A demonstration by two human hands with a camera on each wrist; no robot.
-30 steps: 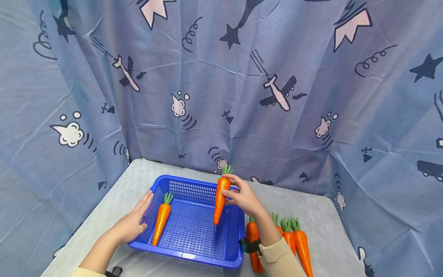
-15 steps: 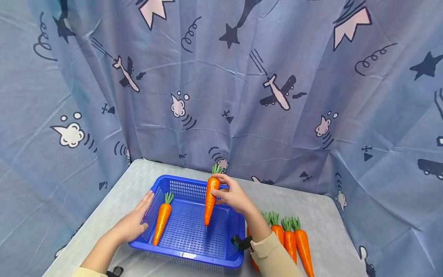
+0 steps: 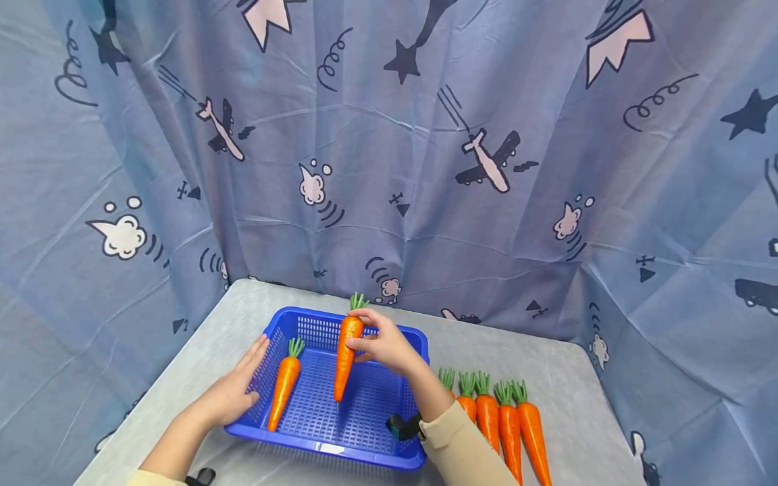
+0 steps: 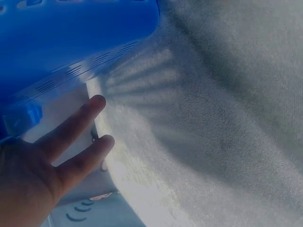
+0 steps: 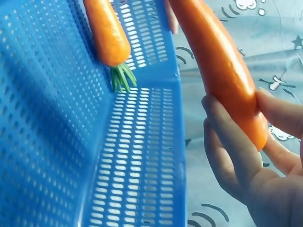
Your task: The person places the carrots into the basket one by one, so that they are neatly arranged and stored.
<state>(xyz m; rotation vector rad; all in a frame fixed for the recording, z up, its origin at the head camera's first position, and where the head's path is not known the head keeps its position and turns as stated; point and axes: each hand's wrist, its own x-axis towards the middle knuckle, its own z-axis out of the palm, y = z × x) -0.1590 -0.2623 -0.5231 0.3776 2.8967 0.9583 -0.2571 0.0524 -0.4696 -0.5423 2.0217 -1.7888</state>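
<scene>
carrot (image 3: 344, 358) was pinched by right hand (image 3: 387, 345) | basket (image 3: 310, 405) was flanked by left hand (image 3: 229, 395), fingers straight | low, gentle release was advised

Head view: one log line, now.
right hand: holds carrot over basket | left hand: at basket's left side | inside: another carrot | right of basket: carrot row

The right sleeve (image 3: 464, 449) is partly hiding the leftmost loose carrots (image 3: 467, 406). The right-wrist view is cutting off the tip of the held carrot (image 5: 225, 59); the left-wrist view is cropping the basket (image 4: 80, 33).
</scene>
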